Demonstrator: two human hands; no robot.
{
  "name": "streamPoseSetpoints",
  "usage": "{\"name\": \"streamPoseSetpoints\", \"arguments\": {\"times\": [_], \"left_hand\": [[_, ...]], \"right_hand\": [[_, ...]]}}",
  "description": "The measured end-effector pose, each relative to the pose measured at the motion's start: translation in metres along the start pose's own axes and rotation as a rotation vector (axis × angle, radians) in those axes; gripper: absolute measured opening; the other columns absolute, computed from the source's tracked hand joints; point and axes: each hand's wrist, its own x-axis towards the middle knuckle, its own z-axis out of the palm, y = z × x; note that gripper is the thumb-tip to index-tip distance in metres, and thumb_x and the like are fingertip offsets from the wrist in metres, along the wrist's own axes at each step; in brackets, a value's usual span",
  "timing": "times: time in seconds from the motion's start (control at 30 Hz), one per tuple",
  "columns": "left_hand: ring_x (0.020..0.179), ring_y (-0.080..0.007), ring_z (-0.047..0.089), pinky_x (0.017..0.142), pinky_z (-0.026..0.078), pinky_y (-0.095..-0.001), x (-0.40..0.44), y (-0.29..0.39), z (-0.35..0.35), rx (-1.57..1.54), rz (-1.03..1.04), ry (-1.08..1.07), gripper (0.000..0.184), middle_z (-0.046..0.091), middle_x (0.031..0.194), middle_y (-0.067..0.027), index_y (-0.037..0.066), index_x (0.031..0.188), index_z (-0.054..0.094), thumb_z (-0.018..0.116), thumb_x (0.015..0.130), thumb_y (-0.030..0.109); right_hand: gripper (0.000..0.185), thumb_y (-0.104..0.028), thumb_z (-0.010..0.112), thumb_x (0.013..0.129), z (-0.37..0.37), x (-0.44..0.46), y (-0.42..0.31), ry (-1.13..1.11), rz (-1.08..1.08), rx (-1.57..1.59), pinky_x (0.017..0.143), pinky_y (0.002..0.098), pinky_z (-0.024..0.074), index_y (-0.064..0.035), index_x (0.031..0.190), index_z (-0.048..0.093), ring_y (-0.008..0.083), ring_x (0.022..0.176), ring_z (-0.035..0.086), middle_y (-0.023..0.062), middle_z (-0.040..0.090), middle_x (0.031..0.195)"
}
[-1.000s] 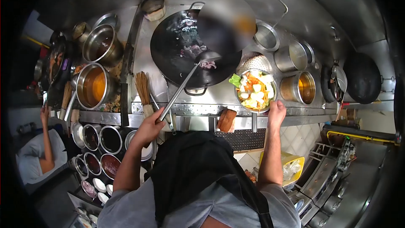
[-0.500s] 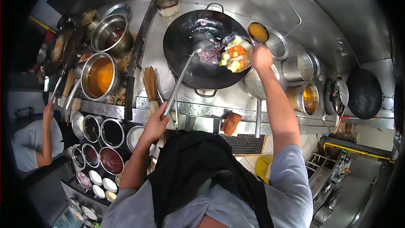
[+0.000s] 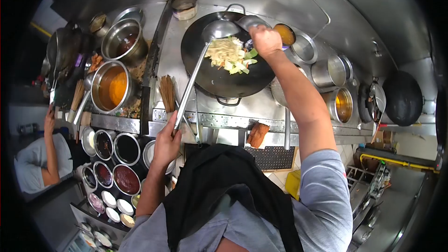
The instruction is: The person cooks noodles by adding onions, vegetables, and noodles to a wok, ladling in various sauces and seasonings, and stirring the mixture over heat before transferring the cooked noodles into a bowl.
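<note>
Clearly, the vegetables [image 3: 238, 60] lie nearer the right hand [image 3: 266, 41], closed on a tipped bowl [image 3: 252, 21], while the left hand [image 3: 167, 143] grips a ladle [image 3: 221, 30] slanting forward-right toward them.

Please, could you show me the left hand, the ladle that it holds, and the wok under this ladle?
Left hand [image 3: 166, 144]: head view, middle of the hand.
Ladle [image 3: 192, 83]: head view, on its handle.
Wok [image 3: 226, 84]: head view, bare inner wall.
</note>
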Motion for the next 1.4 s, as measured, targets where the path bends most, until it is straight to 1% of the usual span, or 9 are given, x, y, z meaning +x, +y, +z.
{"name": "streamPoseSetpoints", "arguments": {"times": [0.33,0.43,0.57,0.7,1.03,1.17,1.2,1.3,1.4], "left_hand": [[0.053,-0.0034,0.041,0.047,0.035,-0.0219,0.041,0.015,0.049,-0.600,-0.086,-0.073,0.071,0.048,0.072,0.0043,0.010,0.159,0.025,0.057,0.096,0.001],[0.054,-0.0056,0.044,0.047,0.040,-0.0219,0.070,0.031,0.061,-0.403,-0.014,-0.094,0.070,0.054,0.078,0.0006,0.009,0.157,0.028,0.050,0.093,-0.003],[0.054,-0.0081,0.046,0.048,0.040,-0.0233,0.082,0.053,0.084,-0.373,0.055,-0.147,0.059,0.051,0.077,-0.0027,0.001,0.147,0.040,0.048,0.088,-0.001],[0.056,-0.0087,0.047,0.048,0.040,-0.0239,0.090,0.079,0.109,-0.420,0.087,-0.222,0.060,0.052,0.085,-0.0038,0.002,0.149,0.039,0.050,0.090,0.000],[0.053,-0.0093,0.048,0.049,0.041,-0.0248,0.056,0.116,0.164,-0.320,0.131,-0.188,0.054,0.053,0.076,-0.0032,0.000,0.147,0.039,0.050,0.094,0.004],[0.053,-0.0071,0.047,0.049,0.042,-0.0228,0.007,0.113,0.177,-0.377,0.004,-0.039,0.049,0.054,0.075,0.0025,0.008,0.135,0.054,0.052,0.087,0.002],[0.053,-0.0070,0.047,0.047,0.041,-0.0228,-0.008,0.106,0.178,-0.361,-0.019,-0.014,0.052,0.054,0.075,0.0025,0.009,0.138,0.053,0.053,0.087,0.003],[0.049,-0.0082,0.048,0.043,0.042,-0.0258,-0.054,0.089,0.171,-0.416,-0.081,0.007,0.061,0.054,0.072,0.0013,0.006,0.146,0.043,0.054,0.087,0.001],[0.046,-0.0093,0.048,0.043,0.042,-0.0258,-0.119,0.102,0.149,-0.614,-0.151,0.095,0.064,0.052,0.067,0.0001,0.005,0.151,0.037,0.050,0.089,-0.001]], "right_hand": [[0.029,-0.024,0.063,0.083,-0.074,-0.326,0.068,0.321,1.401,0.243,0.063,0.0503,0.0499,0.0042,0.075,0.061,0.0439,0.061,0.062,0.0279,0.063,0.072],[0.020,-0.017,0.061,0.088,-0.077,-0.559,-0.004,0.768,1.941,0.492,0.048,0.0355,0.0523,0.0025,0.087,0.065,0.0200,0.052,0.063,0.0108,0.063,0.063],[0.022,-0.019,0.059,0.089,-0.192,-0.739,-0.177,1.098,2.683,-0.063,0.048,0.0386,0.0513,0.0014,0.095,0.064,0.0235,0.055,0.066,0.0122,0.067,0.072],[0.016,-0.014,0.055,0.090,-0.257,-0.856,-0.341,2.089,2.712,-0.410,0.050,0.0367,0.0522,-0.0017,0.089,0.064,0.0235,0.057,0.066,0.0111,0.067,0.075],[0.072,-0.061,0.045,0.098,-0.284,-0.895,-0.388,2.699,2.341,-0.688,0.070,0.0404,0.0579,0.0077,0.119,0.051,0.0268,0.081,0.070,0.0143,0.069,0.096],[0.080,-0.076,0.040,0.093,-0.183,-0.876,-0.323,2.011,2.754,0.478,0.046,0.0338,0.0489,0.0006,0.084,0.057,0.0211,0.052,0.057,0.0098,0.064,0.069],[0.071,-0.075,0.041,0.094,-0.138,-0.887,-0.319,1.812,2.330,1.305,0.036,0.0332,0.0375,-0.0059,0.078,0.052,0.0196,0.043,0.049,0.0061,0.055,0.056],[0.047,-0.055,0.050,0.101,-0.092,-0.754,-0.202,0.415,2.414,1.256,0.043,0.0313,0.0469,-0.0081,0.101,0.051,0.0203,0.054,0.059,0.0115,0.062,0.079],[0.040,-0.048,0.050,0.103,-0.045,-0.706,-0.139,-0.193,1.599,1.457,0.047,0.0298,0.0509,-0.0087,0.106,0.051,0.0168,0.059,0.062,0.0096,0.063,0.083]]}}
